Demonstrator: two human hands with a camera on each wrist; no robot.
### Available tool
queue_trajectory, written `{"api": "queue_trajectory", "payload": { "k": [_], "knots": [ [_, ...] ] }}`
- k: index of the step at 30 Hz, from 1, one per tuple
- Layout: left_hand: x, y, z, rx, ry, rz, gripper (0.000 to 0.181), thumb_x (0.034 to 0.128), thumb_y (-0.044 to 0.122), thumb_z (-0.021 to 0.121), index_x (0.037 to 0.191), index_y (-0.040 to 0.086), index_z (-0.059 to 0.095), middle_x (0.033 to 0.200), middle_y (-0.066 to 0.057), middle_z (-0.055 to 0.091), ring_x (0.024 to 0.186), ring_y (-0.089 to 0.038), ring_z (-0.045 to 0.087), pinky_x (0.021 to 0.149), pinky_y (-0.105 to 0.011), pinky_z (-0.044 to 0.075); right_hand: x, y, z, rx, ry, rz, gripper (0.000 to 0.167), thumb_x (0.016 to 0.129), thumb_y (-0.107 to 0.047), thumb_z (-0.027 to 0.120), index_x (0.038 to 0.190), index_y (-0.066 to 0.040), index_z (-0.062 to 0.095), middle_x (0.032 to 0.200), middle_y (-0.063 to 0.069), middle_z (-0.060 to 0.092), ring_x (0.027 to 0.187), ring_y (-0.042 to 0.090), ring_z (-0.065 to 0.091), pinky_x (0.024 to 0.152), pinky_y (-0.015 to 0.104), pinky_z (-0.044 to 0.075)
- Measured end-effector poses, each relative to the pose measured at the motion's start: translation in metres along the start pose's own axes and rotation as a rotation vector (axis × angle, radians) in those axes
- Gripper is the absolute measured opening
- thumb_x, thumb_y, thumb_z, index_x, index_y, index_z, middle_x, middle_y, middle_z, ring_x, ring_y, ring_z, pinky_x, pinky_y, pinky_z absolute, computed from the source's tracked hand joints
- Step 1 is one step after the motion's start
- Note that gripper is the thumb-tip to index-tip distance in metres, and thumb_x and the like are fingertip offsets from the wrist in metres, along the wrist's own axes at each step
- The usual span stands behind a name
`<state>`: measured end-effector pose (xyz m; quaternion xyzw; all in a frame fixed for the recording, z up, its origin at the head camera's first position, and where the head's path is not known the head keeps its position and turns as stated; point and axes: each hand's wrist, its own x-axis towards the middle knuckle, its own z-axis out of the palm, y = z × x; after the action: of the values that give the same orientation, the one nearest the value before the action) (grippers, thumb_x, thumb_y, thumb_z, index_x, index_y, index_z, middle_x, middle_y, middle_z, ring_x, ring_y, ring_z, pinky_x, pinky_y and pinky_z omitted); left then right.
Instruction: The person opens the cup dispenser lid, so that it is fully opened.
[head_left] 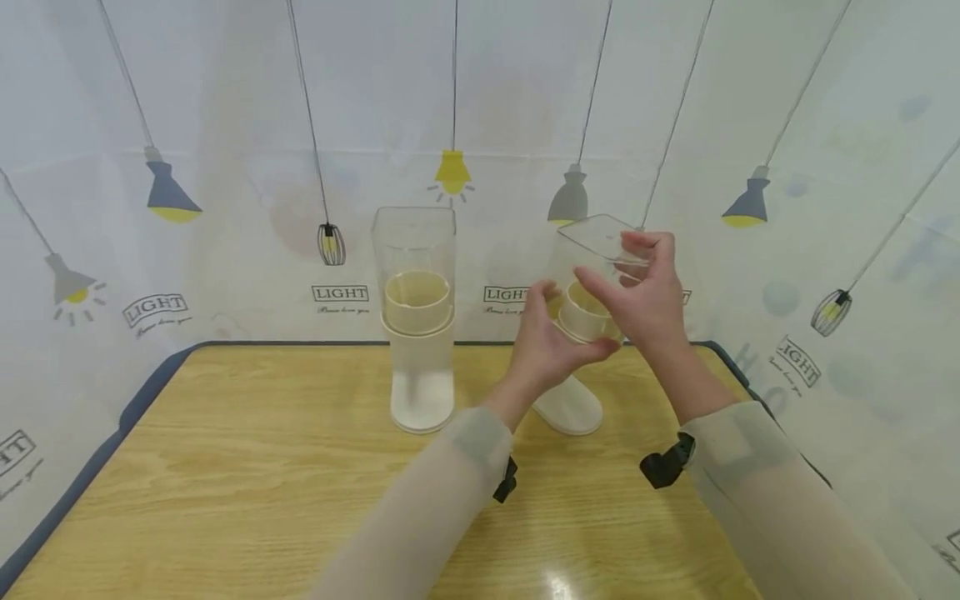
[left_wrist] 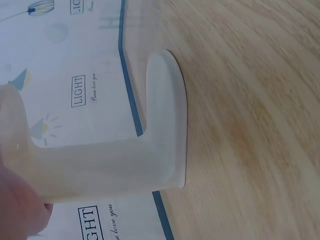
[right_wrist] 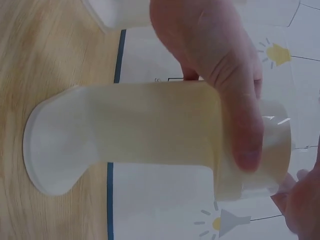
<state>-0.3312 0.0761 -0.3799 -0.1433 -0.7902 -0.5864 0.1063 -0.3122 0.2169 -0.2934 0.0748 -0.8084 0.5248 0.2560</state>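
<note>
Dispenser (right_wrist: 150,125) upright on far right of table (head_left: 225,483), long axis vertical; left hand (head_left: 542,346) grasps its collar, nearer the base; right hand (head_left: 643,287) grasps clear container (head_left: 596,236) directly above, slightly right. Second dispenser (head_left: 422,379) apart, left.

Pale long sleeves (head_left: 787,500), L + R; blk wrist cams (head_left: 665,465).
</note>
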Motion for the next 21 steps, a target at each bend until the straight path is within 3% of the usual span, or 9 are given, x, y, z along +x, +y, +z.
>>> {"api": "queue_trajectory", "payload": {
  "k": [12, 21],
  "knots": [
    [0.001, 0.003, 0.002, 0.115, 0.006, -0.002, 0.123, 0.0694, 0.051, 0.104, 0.163, 0.021, 0.031, 0.158, -0.005, 0.053, 0.132, -0.025, 0.063, 0.108, -0.045, 0.057, 0.000, -0.006, -0.001, -0.023, 0.046, -0.003, 0.068, 0.089, -0.039, 0.091, 0.138, -0.014, 0.051, 0.154, 0.006, 0.062, 0.132, 0.034, 0.069, 0.114, 0.049, 0.056],
    [0.000, 0.003, -0.003, 0.106, -0.003, 0.001, 0.121, 0.0695, 0.049, 0.104, 0.162, 0.020, 0.031, 0.157, -0.006, 0.053, 0.131, -0.025, 0.062, 0.107, -0.044, 0.056, 0.001, -0.012, -0.001, -0.035, 0.045, 0.038, 0.063, 0.088, -0.046, 0.091, 0.132, -0.018, 0.055, 0.152, 0.003, 0.063, 0.131, 0.032, 0.071, 0.110, 0.044, 0.059]
  ]
}}
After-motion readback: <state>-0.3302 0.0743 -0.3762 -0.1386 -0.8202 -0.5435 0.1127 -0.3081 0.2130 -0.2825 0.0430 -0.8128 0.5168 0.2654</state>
